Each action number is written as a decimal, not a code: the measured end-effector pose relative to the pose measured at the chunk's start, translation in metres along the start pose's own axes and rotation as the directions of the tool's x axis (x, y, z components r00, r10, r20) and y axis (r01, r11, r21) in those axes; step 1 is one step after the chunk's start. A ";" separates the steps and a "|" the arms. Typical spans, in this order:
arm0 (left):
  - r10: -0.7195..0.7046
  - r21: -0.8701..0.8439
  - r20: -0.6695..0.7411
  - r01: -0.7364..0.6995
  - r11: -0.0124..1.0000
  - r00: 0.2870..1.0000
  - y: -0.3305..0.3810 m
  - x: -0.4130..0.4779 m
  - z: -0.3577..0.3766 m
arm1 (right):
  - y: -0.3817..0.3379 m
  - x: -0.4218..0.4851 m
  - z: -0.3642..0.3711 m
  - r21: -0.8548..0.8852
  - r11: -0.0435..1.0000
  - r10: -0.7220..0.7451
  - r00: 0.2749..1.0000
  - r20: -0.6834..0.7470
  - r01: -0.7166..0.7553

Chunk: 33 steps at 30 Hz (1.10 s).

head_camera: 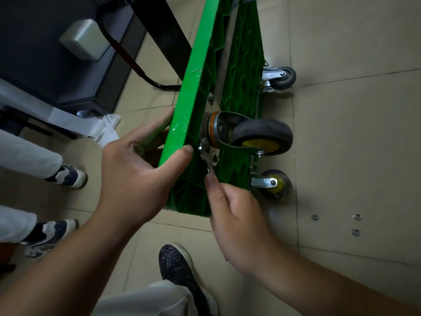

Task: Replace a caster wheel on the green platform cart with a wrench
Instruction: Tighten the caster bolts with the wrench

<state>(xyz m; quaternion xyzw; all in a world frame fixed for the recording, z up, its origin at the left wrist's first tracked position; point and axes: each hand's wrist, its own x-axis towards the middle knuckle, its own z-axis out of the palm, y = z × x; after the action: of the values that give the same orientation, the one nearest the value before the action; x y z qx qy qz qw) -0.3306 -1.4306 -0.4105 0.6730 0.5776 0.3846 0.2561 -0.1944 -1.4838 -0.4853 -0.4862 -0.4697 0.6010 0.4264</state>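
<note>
Head view: my left hand (136, 176) clamps the cart (182, 124) edge while my right hand (237, 222) pinches the wrench (208, 161), shaft running up to the caster (259, 137) bolt.

The floor (341, 133) is laid in large beige tiles with thin dark joints, matte and a little scuffed. The light is dim and flat, dimmest toward the upper left. There a dark cabinet (45, 71) stands, with a pale grey metal box (85, 38) mounted on its face. A sheet of white paper (68, 120) hangs off a low edge beside it, its crumpled corner reaching down toward the tiles. Further back, a black slanted panel (166, 30) comes down to the floor. Three small metal washers (356, 232) lie loose on the tiles at the right, near one another.
</note>
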 end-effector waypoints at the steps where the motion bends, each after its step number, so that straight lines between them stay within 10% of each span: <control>1: -0.003 -0.002 0.001 0.003 1.000 1.000 0.000 0.000 0.000 | 0.000 0.000 0.002 -0.013 1.000 -0.004 1.000 -0.013 0.004; 7: -0.012 -0.039 0.015 0.012 0.999 1.000 0.000 0.000 -0.003 | 0.006 -0.026 0.010 0.008 0.988 0.152 0.978 0.145 -0.155; 18: -0.018 -0.036 0.005 0.018 0.999 1.000 0.001 0.000 0.000 | 0.045 0.048 -0.027 -0.482 0.829 -0.376 0.920 -0.108 0.282; 33: -0.015 -0.038 -0.016 0.014 0.999 1.000 0.003 -0.004 0.003 | 0.035 0.057 -0.037 -0.454 0.854 -0.234 0.967 0.101 0.254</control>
<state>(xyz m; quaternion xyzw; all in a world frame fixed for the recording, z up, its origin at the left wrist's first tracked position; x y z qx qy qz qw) -0.3266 -1.4348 -0.4110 0.6606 0.5772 0.3991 0.2667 -0.1698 -1.4294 -0.5330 -0.4976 -0.6660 0.4229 0.3607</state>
